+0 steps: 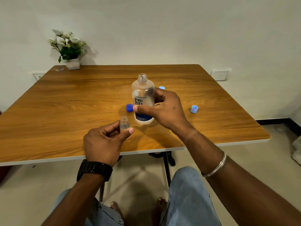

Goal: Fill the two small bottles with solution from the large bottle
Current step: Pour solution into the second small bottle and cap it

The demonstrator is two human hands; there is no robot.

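The large clear bottle (143, 95) with a dark blue label stands upright and uncapped near the middle of the wooden table (65, 98). My right hand (162, 108) grips it, thumb across the front and fingers behind. A small clear bottle (124, 123), open at the top, is pinched upright between the thumb and fingers of my left hand (104, 141), just left of and nearer than the large bottle. A dark blue cap (129, 107) lies left of the large bottle. I see only one small bottle.
A light blue cap (194, 109) lies on the table to the right, and another light blue cap or bottle top (162, 88) peeks out behind my right hand. A white pot of flowers (70, 51) stands at the far left corner. The table's front edge is near my knees.
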